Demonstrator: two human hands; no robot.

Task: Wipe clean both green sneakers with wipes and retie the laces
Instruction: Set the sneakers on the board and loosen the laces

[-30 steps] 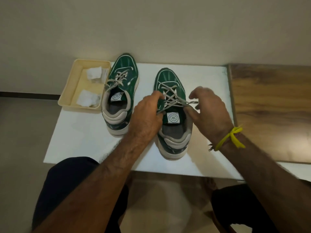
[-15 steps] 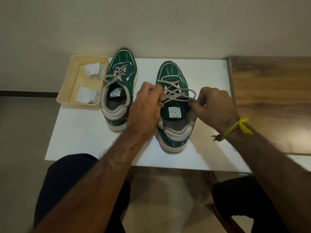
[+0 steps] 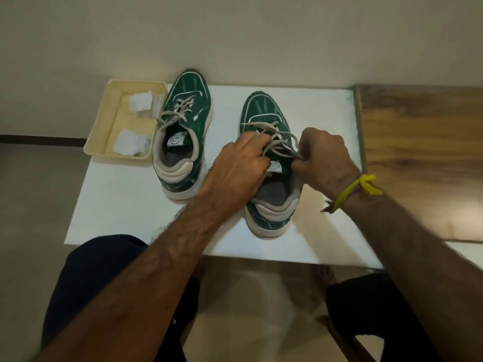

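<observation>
A person sits at a low white table [image 3: 125,205], seen from above, with two green sneakers side by side on it, toes pointing away. Both hands work at the right sneaker [image 3: 264,111]. The left hand [image 3: 235,173] has its fingers curled in among the grey laces [image 3: 274,134] over the tongue, apparently gripping a strand, though the fingertips are hidden. The right hand [image 3: 324,163], with a yellow band [image 3: 350,192] at the wrist, pinches a lace end between curled fingers and thumb and draws it to the right. A loose loop stands up between the two hands.

The left sneaker [image 3: 188,100] sits just beside a cream tray [image 3: 104,142] holding two crumpled white wipes [image 3: 141,101]; its laces appear loosely tied.

The step looks to be the retying of the second shoe, with wiping seemingly done. Next, the bow likely needs both hands pulling apart evenly so the knot tightens without the loop slipping out.
</observation>
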